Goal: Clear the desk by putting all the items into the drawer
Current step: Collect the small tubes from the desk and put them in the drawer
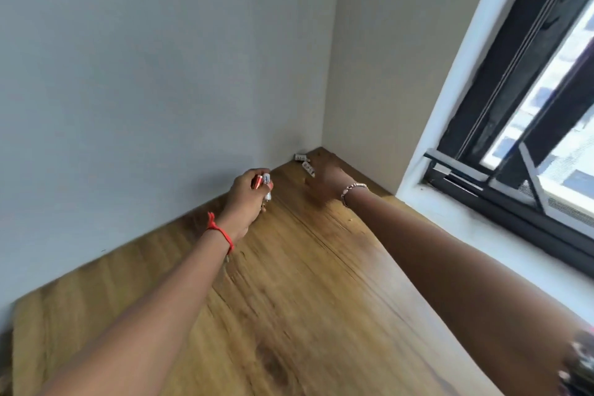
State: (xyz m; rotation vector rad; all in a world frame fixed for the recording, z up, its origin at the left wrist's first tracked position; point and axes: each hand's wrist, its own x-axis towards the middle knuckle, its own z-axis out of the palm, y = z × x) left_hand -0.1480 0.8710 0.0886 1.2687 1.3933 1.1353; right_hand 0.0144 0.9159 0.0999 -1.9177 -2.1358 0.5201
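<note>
On the wooden desk (pixel 289 283), the left hand (pixel 247 199) is curled round a bunch of batteries (pixel 262 182). At least two show, one copper-red and one white, with their long axes roughly upright and tops toward the far wall. Right of them, in the far corner, lie two small white pieces (pixel 308 167) (too blurred to name), the nearer one slanting far-left to near-right. The right hand (pixel 324 182) reaches just beside them; I cannot tell its grip.
</note>
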